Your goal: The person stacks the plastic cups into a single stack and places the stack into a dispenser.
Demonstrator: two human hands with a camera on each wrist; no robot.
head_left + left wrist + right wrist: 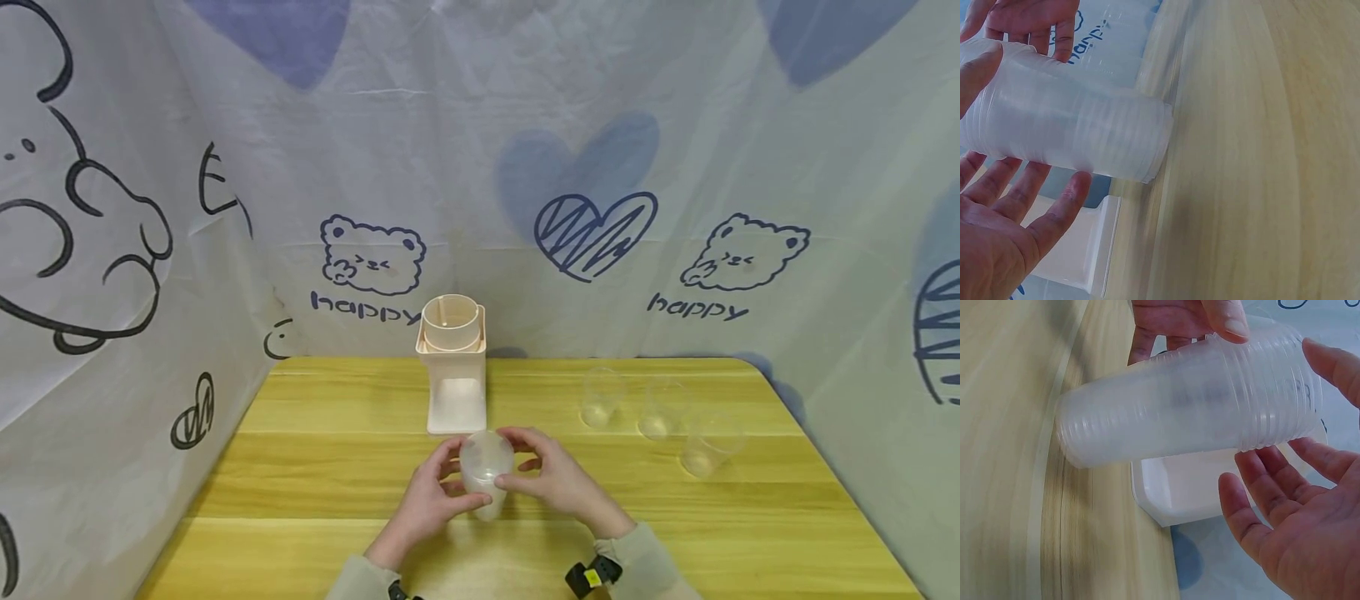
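A stack of clear plastic cups (487, 460) stands near the middle of the table, held between both hands. My left hand (433, 502) grips its left side, thumb in front and fingers around the back. From the other side my right hand (561, 481) holds the stack near the upper rims, thumb toward me. Many nested rims show at the top of the stack (1179, 406) in the right wrist view. Its bottom end is close over the wood in the left wrist view, where the left fingers (1060, 212) lie along the cups.
Just behind the stack stands a cream cup dispenser (457, 367) with a round open tube on top. Three single clear cups (597, 412) stand in a slanting row at the right of the wooden table (315, 475). A printed curtain (465, 167) hangs behind.
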